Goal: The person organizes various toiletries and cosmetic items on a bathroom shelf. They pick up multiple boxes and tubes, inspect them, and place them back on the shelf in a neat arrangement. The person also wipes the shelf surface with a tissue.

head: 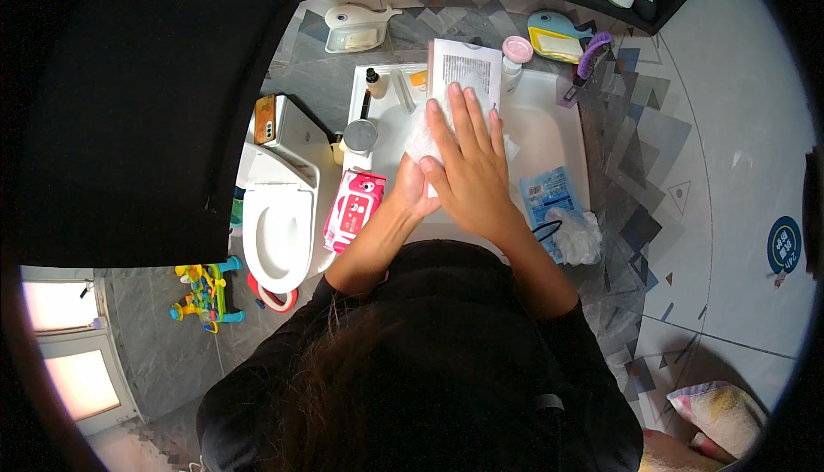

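My left hand [412,187] is low on a flat white printed box or booklet [468,63], partly hidden beneath it and my other hand. A crumpled white wipe [420,135] covers part of its printed face. My right hand [474,150] presses the wipe flat against that face, fingers extended and slightly apart. Both hands are over the white washbasin [547,131]. Left of them, a pink pack of wipes [355,210] rests on the basin's edge. To the right lies a blue printed packet [549,192], with a crumpled clear plastic bag [575,238] and a dark hair tie around it.
Along the basin's left rim stand a round grey-lidded jar [360,136] and a small black-capped bottle [375,83]. A pink-capped bottle [513,63] and a purple hairbrush [593,57] are at the back right. The toilet [278,237] carries a phone [265,119] on its tank.
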Demonstrator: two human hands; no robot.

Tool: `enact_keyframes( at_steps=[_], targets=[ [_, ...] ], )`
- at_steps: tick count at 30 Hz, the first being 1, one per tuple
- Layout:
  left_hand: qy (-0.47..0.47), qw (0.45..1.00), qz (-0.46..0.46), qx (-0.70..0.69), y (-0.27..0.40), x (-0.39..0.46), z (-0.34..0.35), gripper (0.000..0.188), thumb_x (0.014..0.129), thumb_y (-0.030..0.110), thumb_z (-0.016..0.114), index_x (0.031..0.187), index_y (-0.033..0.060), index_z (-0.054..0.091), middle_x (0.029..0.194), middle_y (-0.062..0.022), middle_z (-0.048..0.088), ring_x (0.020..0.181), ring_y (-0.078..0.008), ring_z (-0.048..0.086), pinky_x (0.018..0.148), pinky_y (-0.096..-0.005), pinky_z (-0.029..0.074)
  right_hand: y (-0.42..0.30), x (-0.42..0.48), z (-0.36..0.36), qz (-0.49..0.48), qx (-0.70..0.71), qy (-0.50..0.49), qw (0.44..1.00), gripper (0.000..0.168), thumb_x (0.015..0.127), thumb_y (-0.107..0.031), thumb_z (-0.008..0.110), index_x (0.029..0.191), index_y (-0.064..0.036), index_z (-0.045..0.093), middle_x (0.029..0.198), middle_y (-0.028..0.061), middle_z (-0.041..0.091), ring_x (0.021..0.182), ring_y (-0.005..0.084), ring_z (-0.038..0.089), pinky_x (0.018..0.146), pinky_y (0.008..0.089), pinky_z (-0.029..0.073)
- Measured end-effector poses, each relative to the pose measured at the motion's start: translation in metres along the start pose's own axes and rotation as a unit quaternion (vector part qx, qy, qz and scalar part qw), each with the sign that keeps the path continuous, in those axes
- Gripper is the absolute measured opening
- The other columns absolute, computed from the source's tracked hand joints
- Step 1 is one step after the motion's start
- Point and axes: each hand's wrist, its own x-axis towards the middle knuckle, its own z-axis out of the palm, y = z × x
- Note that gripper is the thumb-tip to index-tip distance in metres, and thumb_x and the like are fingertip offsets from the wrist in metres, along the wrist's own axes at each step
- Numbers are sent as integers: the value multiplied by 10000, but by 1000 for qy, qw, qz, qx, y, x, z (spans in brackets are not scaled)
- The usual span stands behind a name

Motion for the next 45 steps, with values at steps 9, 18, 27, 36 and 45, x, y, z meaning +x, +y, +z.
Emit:
enact_keyframes(
  at_steps=[9, 18, 27, 36, 45],
  targets=[
    [45, 995, -2, 94, -1, -10, -4, 529, 1002, 421, 306, 1430, 111, 308, 1403, -107, 422, 1250, -253, 463, 1035, -406, 397, 12, 11, -1, 12, -27, 45, 999, 602, 902, -339, 488, 1430, -90, 345, 1499, 203, 238, 1384, 365, 229, 1087, 553, 175],
    [69, 988, -93, 103, 1, -15, 8, 597, 984, 504, 301, 1427, 103, 317, 1365, -138, 472, 1225, -287, 497, 1024, -456, 403, 33, 29, -8, 23, -46, 81, 995, 601, 913, -334, 487, 1440, -98, 321, 1491, 197, 257, 1382, 356, 238, 1089, 552, 162],
    [41, 986, -144, 80, -3, -16, 9, 653, 972, 523, 295, 1450, 80, 265, 1419, -187, 391, 1263, -392, 431, 1046, -527, 355, 46, 45, -21, 34, -44, 77, 995, 400, 906, -294, 516, 1243, -80, 514, 1208, 127, 545, 1118, 283, 520, 902, 472, 387],
    [-28, 981, -174, 85, -7, -17, -3, 703, 953, 533, 342, 1468, 70, 219, 1443, -225, 332, 1278, -425, 398, 1016, -521, 388, 73, 58, -27, 132, 59, -35, 989, 413, 982, -356, 394, 893, -9, 597, 649, 204, 593, 633, 342, 593, 647, 377, 457],
    [-44, 974, -213, -61, -5, -21, -11, 674, 951, 505, 391, 1462, 89, 248, 1434, -217, 353, 1255, -431, 426, 988, -554, 397, 116, 59, -14, 145, 313, -176, 922, 631, 967, -496, 381, 809, 72, 607, 660, 153, 597, 618, 217, 559, 637, 351, 436]
  ],
)
